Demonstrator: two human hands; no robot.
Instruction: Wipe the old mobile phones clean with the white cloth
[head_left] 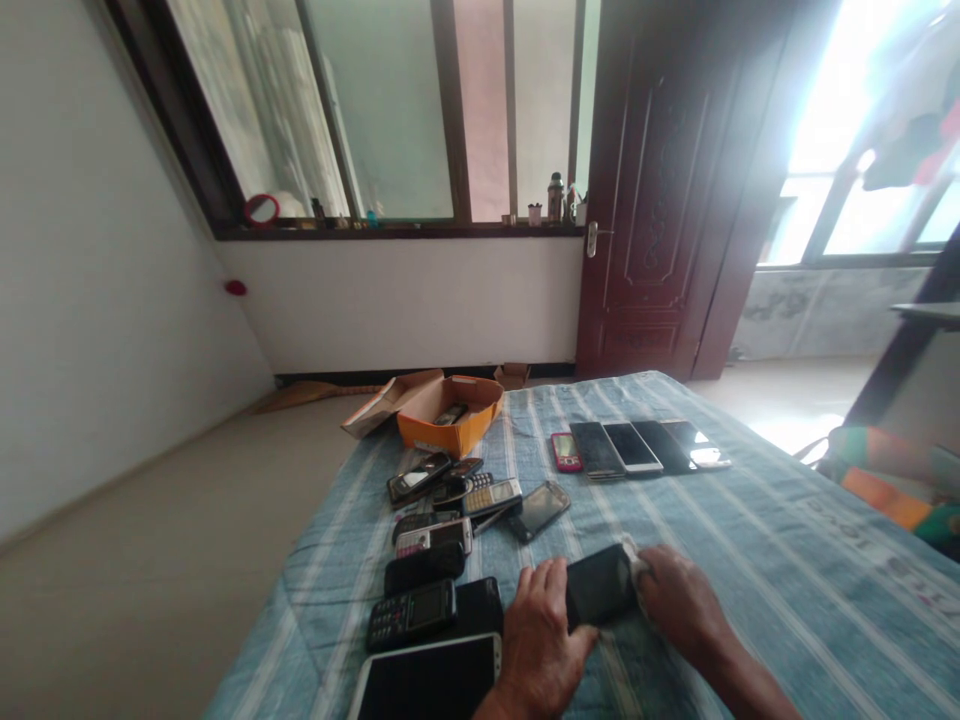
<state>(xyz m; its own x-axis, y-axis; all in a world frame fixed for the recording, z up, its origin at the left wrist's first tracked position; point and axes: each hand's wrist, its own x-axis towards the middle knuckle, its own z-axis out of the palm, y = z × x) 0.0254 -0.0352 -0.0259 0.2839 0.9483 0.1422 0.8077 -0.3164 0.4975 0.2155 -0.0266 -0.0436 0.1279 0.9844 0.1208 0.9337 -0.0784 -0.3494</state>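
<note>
Smartphone (598, 588), dark screen up, sits at six o'clock on the striped bedspread (750, 520), its near edge gripped by the left hand (541, 632). The right hand (679, 600) clasps a white cloth (636, 565) (mostly hidden) against its three-o'clock end. Old phones (439, 540) crowd nine o'clock.

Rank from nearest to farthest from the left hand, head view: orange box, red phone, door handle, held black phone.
1. Black phone, touching the left hand.
2. Red phone, farther ahead.
3. Orange box, far left.
4. Door handle, across the room.
</note>
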